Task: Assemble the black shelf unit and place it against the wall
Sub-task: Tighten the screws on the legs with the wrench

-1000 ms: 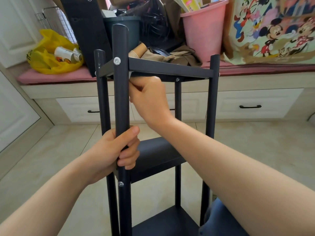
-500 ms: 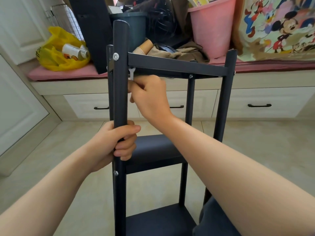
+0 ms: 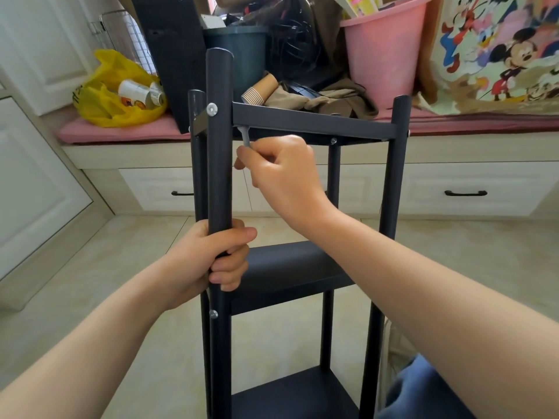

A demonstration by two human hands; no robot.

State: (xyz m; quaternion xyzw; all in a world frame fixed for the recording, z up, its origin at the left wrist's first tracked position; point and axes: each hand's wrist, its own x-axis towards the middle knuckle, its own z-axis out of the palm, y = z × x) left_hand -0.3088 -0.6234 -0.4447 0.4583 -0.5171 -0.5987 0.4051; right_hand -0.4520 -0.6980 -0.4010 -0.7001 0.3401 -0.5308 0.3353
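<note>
The black shelf unit (image 3: 314, 125) is stood upright on the floor (image 3: 453, 252), close in front of a row of drawers (image 3: 465, 189) and not yet set against any wall. Its near post (image 3: 219, 164) is gripped at mid-height by the left hand (image 3: 211, 261), the fingers (image 3: 230, 267) clamped right round it. A small grey tool (image 3: 246, 137) is held by the right hand (image 3: 284, 173), fingers curled on its handle, its tip set up under the corner of the top shelf (image 3: 363, 130) just beside the post. A screw (image 3: 212, 109) is seen on the post at that level. The step in hand is judged to be the tightening of this top corner joint. For the next move the post must be kept steady while the tool is turned, seated squarely so that it is not slipped out.
</note>
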